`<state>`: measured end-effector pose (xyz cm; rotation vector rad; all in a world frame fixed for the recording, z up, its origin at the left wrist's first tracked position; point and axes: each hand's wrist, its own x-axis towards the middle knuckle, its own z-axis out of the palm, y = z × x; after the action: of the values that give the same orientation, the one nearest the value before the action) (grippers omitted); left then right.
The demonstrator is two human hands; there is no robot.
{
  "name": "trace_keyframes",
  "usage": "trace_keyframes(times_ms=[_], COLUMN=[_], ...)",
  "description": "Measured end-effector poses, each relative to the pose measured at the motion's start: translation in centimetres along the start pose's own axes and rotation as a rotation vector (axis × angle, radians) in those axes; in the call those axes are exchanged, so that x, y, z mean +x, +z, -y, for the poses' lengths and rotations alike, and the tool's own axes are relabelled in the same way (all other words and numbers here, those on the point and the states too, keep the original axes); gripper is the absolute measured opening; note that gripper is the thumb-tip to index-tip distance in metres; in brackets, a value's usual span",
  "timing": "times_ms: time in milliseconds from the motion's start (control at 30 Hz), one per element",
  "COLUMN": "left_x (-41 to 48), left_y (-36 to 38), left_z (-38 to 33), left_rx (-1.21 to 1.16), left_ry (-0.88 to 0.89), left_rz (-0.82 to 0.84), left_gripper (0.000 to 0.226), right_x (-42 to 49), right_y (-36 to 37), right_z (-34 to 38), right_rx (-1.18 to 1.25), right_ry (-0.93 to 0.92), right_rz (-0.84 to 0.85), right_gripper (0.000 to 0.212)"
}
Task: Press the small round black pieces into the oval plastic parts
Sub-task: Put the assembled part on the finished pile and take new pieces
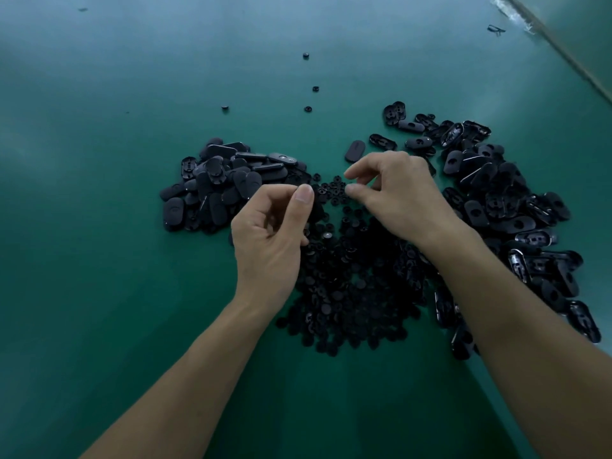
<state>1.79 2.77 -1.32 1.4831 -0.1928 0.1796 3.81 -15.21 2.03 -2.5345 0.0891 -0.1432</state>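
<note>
Many round pieces (347, 293), under right grip (397, 197) (curled)

Round pieces (351, 293) heaped centrally on table (116, 260), oval parts (225, 187) piled left and right, stray pieces (308, 109) behind.

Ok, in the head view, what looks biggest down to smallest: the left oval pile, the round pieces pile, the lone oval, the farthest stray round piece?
1. round pieces pile, nearest the camera
2. left oval pile
3. lone oval
4. farthest stray round piece, which distance shrinks further
</note>
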Motion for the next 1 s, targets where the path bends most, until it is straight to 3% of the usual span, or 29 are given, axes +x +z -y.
trace_keyframes(times_ms=[133, 333, 533, 700, 1000], left_x=[0.1, 0.1, 0.1, 0.2, 0.2], left_y=[-0.1, 0.1, 0.1, 0.0, 0.0], left_z=[0.1, 0.3, 0.1, 0.2, 0.4], left_rx=[-0.067, -0.102, -0.088, -0.052, -0.163], left_ry=[-0.063, -0.101, -0.07, -0.049, -0.099], left_rz=[-0.027, -0.033, -0.048, -0.059, -0.083], left_gripper=[0.009, 0.015, 0.005, 0.007, 0.007], right_x=[0.0, 0.1, -0.2, -0.7, -1.0], right_y=[0.9, 1.6, 1.4, 0.8, 0.1], right_z=[0.1, 0.4, 0.5, 0.8, 0.7], right_rx=[-0.088, -0.038, -0.001, 0.195, 0.129], right_ry=[-0.005, -0.009, -0.022, -0.024, -0.049], right_rz=[0.072, 0.043, 0.025, -0.032, 0.123], right_gripper=[0.032, 0.008, 0.004, 0.007, 0.013])
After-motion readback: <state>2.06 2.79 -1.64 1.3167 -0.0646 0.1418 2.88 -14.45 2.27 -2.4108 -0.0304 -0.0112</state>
